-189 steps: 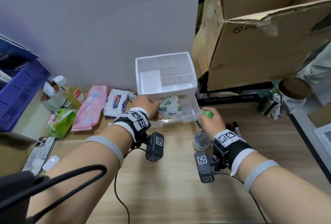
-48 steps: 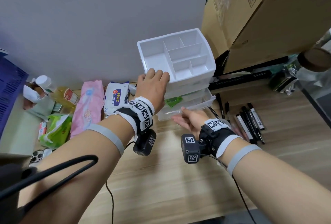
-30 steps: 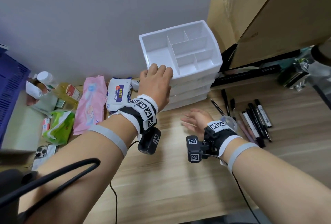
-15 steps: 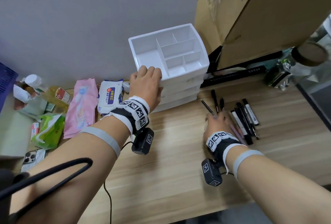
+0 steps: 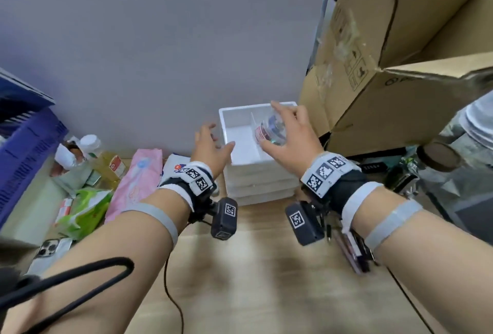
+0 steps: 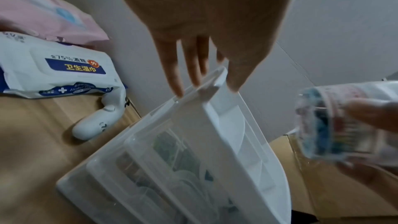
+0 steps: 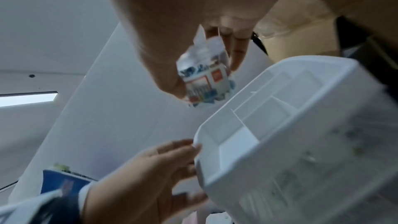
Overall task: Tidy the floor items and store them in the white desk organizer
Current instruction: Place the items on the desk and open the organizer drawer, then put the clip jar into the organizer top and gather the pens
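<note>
Overhead, the right hand (image 5: 289,144) clasps a small clear plastic tub (image 5: 270,130) of coloured clips above the white desk organizer (image 5: 240,162), its light, slick, rigid walls best pinched round the sides, while the left hand (image 5: 210,148), fingers loosely spread, steadies the organizer's near-left corner.

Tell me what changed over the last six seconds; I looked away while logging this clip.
The bottom drawer of the white organizer, open before, is pushed shut. The right hand left the drawer, went to the floor beside the pens, took up a small clear jar and raised it over the top tray. The left hand, earlier flat on the organizer's front left corner, now only touches its rim with open fingers. Wipes packs stayed put.
</note>
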Action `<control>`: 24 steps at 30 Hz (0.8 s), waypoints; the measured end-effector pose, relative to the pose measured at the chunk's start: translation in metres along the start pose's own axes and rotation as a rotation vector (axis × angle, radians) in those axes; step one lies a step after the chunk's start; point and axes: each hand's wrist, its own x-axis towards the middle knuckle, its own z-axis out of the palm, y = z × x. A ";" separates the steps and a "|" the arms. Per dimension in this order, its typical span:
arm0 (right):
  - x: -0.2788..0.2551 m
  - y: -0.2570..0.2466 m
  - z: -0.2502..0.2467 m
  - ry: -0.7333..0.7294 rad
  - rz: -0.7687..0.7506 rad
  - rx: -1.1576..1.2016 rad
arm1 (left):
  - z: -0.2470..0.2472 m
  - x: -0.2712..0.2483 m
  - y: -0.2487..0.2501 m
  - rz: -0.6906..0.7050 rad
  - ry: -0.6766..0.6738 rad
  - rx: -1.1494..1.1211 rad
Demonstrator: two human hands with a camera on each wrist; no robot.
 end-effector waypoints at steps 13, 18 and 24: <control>0.088 -0.006 0.074 -0.317 -0.016 -0.346 | -0.006 0.001 -0.017 -0.174 -0.303 -0.267; 0.074 0.009 0.073 -0.113 0.004 -0.359 | -0.003 0.001 -0.021 -0.099 -0.280 -0.288; 0.027 0.045 0.052 0.079 0.019 -0.192 | 0.014 -0.003 -0.034 -0.124 -0.103 -0.315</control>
